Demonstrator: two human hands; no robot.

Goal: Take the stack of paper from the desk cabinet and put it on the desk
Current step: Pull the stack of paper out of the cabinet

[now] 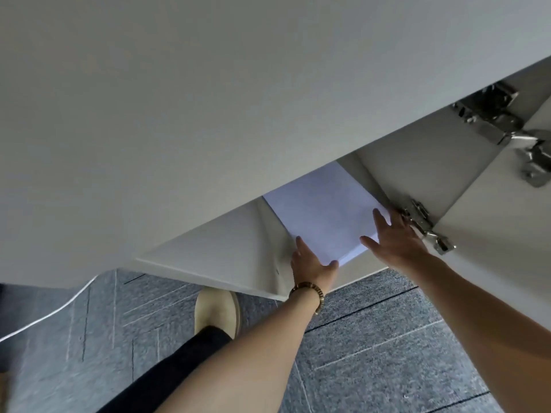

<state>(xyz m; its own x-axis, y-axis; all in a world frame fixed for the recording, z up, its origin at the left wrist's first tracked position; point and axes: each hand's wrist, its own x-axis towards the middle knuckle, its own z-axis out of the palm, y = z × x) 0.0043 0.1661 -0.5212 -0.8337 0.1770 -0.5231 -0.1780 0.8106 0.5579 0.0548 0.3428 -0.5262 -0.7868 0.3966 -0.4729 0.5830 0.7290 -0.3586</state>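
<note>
White stack of paper [322,210] at centre; pale grey desk [179,99] at twelve o'clock; silver hinge [507,126] at two; grey speckled carpet [372,338], dark and light lines, at six; beige shoe [216,308] and gold wristband [308,289].

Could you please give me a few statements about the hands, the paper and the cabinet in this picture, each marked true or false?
1. The stack of paper lies inside the desk cabinet. True.
2. Only one hand touches the paper. False: the left hand and the right hand are both on it.
3. The bracelet is on the right wrist. False: it is on the left wrist.
4. The cabinet door is open, with metal hinges showing. True.
5. The floor is bare wood. False: it is grey carpet.
</note>
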